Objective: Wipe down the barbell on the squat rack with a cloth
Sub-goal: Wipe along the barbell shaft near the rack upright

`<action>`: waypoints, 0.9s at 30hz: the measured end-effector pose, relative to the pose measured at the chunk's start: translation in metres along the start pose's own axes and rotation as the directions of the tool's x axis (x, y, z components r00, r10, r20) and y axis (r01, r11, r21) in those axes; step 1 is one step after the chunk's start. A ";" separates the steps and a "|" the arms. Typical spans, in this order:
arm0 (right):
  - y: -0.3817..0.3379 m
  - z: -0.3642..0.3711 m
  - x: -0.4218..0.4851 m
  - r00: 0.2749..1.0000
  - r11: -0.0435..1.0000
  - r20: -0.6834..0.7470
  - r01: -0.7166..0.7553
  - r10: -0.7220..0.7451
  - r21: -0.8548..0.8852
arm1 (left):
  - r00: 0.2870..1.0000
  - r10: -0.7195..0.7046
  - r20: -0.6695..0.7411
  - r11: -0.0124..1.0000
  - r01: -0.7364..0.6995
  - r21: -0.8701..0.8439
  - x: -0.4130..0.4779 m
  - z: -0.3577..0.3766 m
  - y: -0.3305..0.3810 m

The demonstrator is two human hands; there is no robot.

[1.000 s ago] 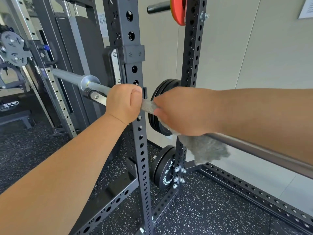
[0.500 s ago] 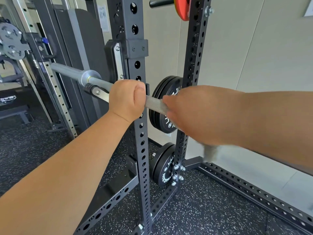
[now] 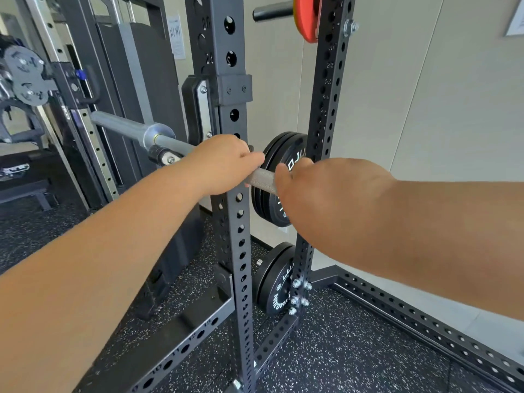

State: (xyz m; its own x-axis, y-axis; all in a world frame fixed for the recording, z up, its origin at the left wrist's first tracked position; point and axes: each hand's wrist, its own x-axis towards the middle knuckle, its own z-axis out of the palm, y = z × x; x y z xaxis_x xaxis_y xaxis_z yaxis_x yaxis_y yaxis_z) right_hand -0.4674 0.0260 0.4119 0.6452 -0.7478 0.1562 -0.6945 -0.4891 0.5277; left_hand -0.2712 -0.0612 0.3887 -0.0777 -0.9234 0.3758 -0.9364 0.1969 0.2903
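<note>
Barbell (image 3: 262, 180) lies across the squat rack (image 3: 226, 239), resting in the hook on the front upright. Its thick sleeve sticks out past the left side of that upright. Only a short knurled piece of the shaft shows between the two hands; to the right the shaft is covered by the right forearm.

The left hand (image 3: 224, 163) is just beside the upright, with its fingers bent over the top of the bar. Its thumb is hidden. The right hand (image 3: 320, 194) is blurred. Its thumb sits on the near side of the bar and the fingers curl over the top, in front of the black plates (image 3: 279, 148). The cloth is not to be seen, and I cannot tell if it is under this palm.

Half a second ago a grey end of the cloth hung below the right hand. The left hand was then a tighter fist with the thumb showing.
</note>
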 end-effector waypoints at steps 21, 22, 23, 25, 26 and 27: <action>0.008 0.006 0.037 0.960 0.803 0.251 -0.243 0.121 0.544 | 0.800 0.249 -0.545 0.961 -0.274 0.037 -0.002 0.047 -0.012; 0.014 0.001 0.031 0.962 0.816 0.268 -0.202 0.061 0.541 | 0.799 0.245 -0.549 0.963 -0.267 0.040 -0.002 0.048 -0.013; 0.022 0.001 0.027 0.975 0.822 0.224 -0.131 0.004 0.555 | 0.796 0.242 -0.555 0.964 -0.264 0.042 -0.002 0.049 -0.013; 0.026 -0.001 0.025 0.993 0.801 0.112 -0.046 -0.027 0.598 | 0.799 0.236 -0.554 0.965 -0.262 0.034 -0.002 0.049 -0.013; 0.023 0.000 0.027 0.992 0.818 0.121 -0.052 -0.022 0.573 | 0.800 0.238 -0.551 0.964 -0.265 0.032 -0.003 0.049 -0.013; 0.017 0.003 0.029 0.984 0.843 0.176 -0.094 0.000 0.530 | 0.801 0.241 -0.549 0.963 -0.269 0.031 -0.003 0.049 -0.012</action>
State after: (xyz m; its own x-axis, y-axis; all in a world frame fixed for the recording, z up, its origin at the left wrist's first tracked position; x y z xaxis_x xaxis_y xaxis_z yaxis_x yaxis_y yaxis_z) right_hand -0.4612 -0.0055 0.4228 0.5795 -0.8150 0.0070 -0.8149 -0.5795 -0.0130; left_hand -0.2760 -0.0769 0.3411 -0.1002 -0.5111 0.8536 -0.8911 0.4278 0.1516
